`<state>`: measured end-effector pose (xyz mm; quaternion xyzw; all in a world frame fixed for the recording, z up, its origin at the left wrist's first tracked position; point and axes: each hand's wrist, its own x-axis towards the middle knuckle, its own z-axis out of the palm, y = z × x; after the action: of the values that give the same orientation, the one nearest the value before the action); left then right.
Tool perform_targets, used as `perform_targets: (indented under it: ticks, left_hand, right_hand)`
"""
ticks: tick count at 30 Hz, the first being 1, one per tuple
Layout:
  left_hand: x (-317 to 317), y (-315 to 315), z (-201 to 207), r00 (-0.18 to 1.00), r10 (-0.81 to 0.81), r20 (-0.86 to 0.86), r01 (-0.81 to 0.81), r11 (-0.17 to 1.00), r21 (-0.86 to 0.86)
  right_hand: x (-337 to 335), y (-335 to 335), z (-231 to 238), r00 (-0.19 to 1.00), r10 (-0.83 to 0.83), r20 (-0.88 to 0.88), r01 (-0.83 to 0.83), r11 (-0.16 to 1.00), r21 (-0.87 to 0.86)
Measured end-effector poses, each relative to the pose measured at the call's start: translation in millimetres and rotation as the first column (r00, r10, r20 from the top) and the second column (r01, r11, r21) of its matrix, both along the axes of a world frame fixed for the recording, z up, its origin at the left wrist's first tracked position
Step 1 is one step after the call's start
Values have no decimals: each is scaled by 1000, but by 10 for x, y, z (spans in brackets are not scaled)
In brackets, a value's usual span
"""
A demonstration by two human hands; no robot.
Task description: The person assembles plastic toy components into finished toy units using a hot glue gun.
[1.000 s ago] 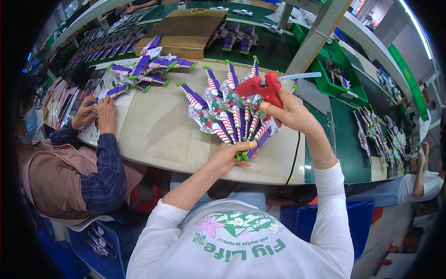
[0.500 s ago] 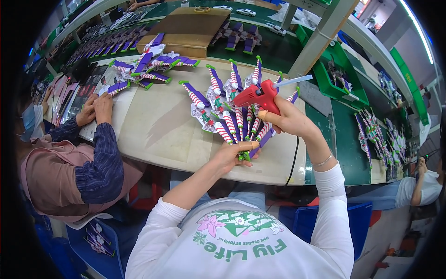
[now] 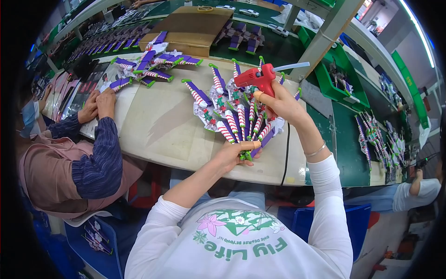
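My right hand [image 3: 280, 100] grips a red hot glue gun [image 3: 256, 78] with a pale glue stick [image 3: 292, 66] jutting out behind it. The gun's nozzle end points left, above a fan of toy wing pieces [image 3: 231, 116] in white, purple and green with red-striped tubes. My left hand [image 3: 232, 156] is closed around the gathered near ends of these pieces. The fan spreads away from me over the pale tabletop [image 3: 162, 139]. Finger covers are on some of my fingers. What lies right under the gun is hidden.
At my left, a co-worker's hands [image 3: 97, 104] rest by more winged toys [image 3: 155, 65]. A cardboard box [image 3: 186, 28] stands behind. On the right are a green bin [image 3: 348, 95], striped parts [image 3: 367, 137] and a shelf post [image 3: 320, 39]. A black cord [image 3: 285, 153] crosses the table edge.
My right hand and the glue gun have moved slightly away from me, over the farther part of the fan. My left hand keeps its hold on the near ends.
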<state>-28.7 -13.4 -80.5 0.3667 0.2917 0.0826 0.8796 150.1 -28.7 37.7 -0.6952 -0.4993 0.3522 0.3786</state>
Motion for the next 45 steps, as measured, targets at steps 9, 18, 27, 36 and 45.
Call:
perform_targets:
  ticks: [9,18,27,36,45]
  left_hand:
    - [-6,-7,-21,1000,2,6,-2,1000,4]
    - [-20,-10,-1,1000,-11,10,10,1000,25]
    - [-9,-2,-46,1000,-3,23,3,1000,1]
    - [10,6,-46,999,-3,34,3,1000,5]
    - [-14,-6,-31,999,21,42,-21,1000,6]
  right_hand:
    - [63,99,-172,999,16,-35,-16,1000,10]
    - [103,133,-376,917,-7,398,-82,975,207]
    - [-119,-257,143,985,111,132,-112,994,0]
    - [-140,-281,14,956,290,52,-282,952,-118]
    - [-215,-200,57,976,216,24,-214,975,-52]
